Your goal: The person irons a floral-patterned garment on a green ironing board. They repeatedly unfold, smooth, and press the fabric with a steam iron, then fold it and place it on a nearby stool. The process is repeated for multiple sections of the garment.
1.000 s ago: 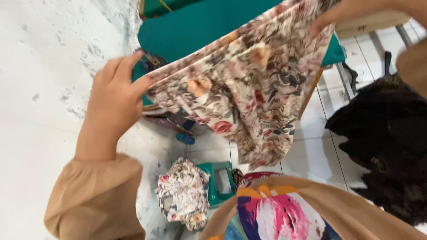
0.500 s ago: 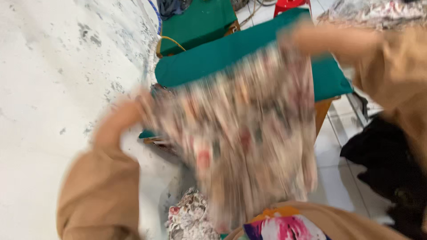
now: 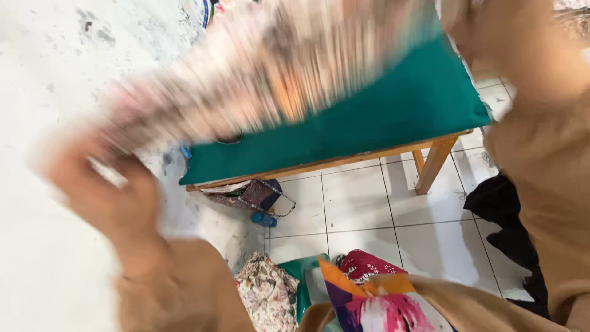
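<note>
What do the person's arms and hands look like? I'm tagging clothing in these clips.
Both arms wear loose, plain tan long sleeves: the left sleeve reaches the wrist, and the right sleeve is wide and baggy. The left hand is bare, with no glove, but blurred. The right hand is mostly cut off and blurred.

No pkgs, labels, signs, screens.

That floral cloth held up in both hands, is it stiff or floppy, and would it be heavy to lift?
Probably floppy: the floral cloth sags between the left hand and right hand. Likely light, since it blurs as if flung over the green table.
</note>
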